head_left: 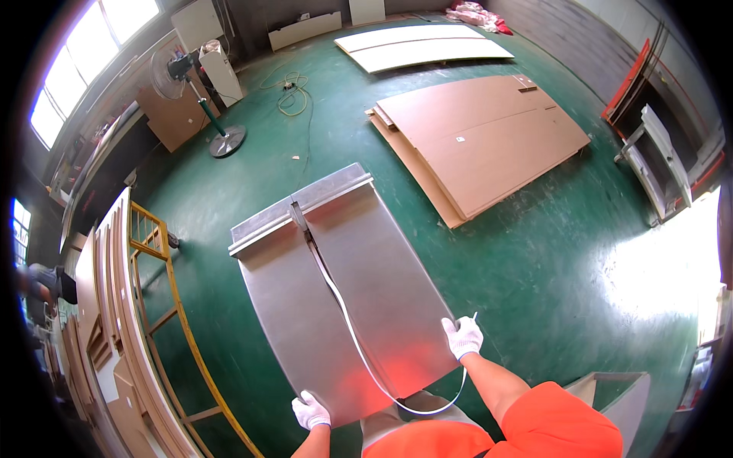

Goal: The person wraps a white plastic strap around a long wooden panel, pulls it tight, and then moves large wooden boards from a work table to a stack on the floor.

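A large brushed-metal cabinet-like piece [305, 305] with two flat panels and a slit down its middle reaches out in front of me, a ridged ledge [321, 206] across its far end. My left hand [311, 411], in a white glove, grips its near left corner. My right hand [462, 337], gloved too, is closed at its right edge near the closest corner. A thin white strip [347, 320] runs from the slit over the near edge and loops up to my right hand; its tip pokes out above the fingers. The undersides of both hands are hidden.
Stacked brown boards [489, 145] lie on the green floor ahead to the right, with a white panel [420, 46] beyond. A yellow-framed cart [179, 298] with upright boards stands left. A pedestal fan [225, 141] and coiled cable [290, 91] are farther off. A grey box frame [637, 397] sits near right.
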Tool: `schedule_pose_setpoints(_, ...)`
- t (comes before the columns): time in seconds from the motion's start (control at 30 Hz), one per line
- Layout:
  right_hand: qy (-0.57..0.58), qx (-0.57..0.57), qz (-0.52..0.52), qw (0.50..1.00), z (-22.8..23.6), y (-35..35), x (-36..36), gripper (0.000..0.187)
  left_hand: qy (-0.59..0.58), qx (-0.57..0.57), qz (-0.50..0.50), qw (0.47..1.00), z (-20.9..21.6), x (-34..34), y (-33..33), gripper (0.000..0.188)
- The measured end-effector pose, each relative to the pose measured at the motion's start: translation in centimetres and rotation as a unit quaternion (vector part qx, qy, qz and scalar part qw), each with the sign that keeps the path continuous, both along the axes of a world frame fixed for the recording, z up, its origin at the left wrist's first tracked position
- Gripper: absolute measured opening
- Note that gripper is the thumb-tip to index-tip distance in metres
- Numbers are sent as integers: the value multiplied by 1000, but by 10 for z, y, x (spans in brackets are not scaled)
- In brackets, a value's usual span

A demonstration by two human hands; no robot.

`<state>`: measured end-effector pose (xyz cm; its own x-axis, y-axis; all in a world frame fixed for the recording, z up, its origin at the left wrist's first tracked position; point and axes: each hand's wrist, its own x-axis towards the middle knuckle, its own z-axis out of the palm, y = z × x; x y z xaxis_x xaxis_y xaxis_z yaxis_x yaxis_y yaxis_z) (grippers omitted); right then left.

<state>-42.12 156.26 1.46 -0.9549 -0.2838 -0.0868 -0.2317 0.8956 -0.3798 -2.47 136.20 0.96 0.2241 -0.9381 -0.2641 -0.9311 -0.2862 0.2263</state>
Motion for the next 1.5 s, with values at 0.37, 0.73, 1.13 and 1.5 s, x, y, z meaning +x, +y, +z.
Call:
schedule_pose_setpoints(0.37, 11, -6, -6, 1000, 4, 101, 34, 53, 32, -47, 16, 998, -12, 36, 111, 57)
schedule_pose_setpoints(0.73, -122, -31, -39, 991, 55, 176, 53, 64, 105, -37, -16, 994, -12, 57, 138, 66)
schedule_pose_setpoints(1.13, -379, 93, 143, 909, 17, 483, 177, 55, 459, 422, -17, 782, -26, 26, 323, 38)
schedule_pose_setpoints(1.5, -432, -58, 290, 852, 16, 541, 137, 37, 759, 420, 224, 445, 14, -131, 413, 66)
